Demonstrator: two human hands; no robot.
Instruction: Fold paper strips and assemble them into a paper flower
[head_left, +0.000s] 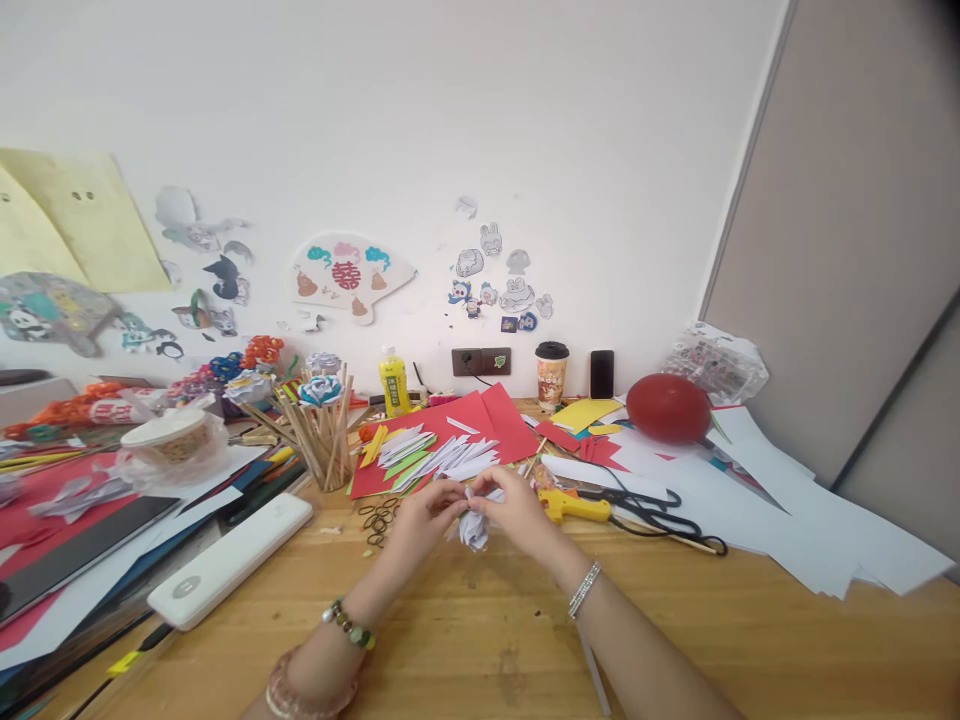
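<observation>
Both my hands meet over the middle of the wooden table (442,640), around a white paper flower (473,530) whose folded petals hang below the fingers. My left hand (429,515) pinches its top edge with thumb and fingertips. From the other side, my right hand (514,510) closes on the same flower, thumb near the left one. Part of the flower is hidden behind the fingers. Just beyond lie white paper strips (457,458) on red paper sheets (504,420). Beside my right hand is a yellow glue gun (574,506).
Black-handled scissors (664,515) lie at right, near a red balloon (669,407) and white paper sheets (720,500). A cup of sticks (327,430), a yellow bottle (393,382) and a coffee cup (552,376) stand behind. A white elongated case (232,560) and rubber bands (379,520) lie left.
</observation>
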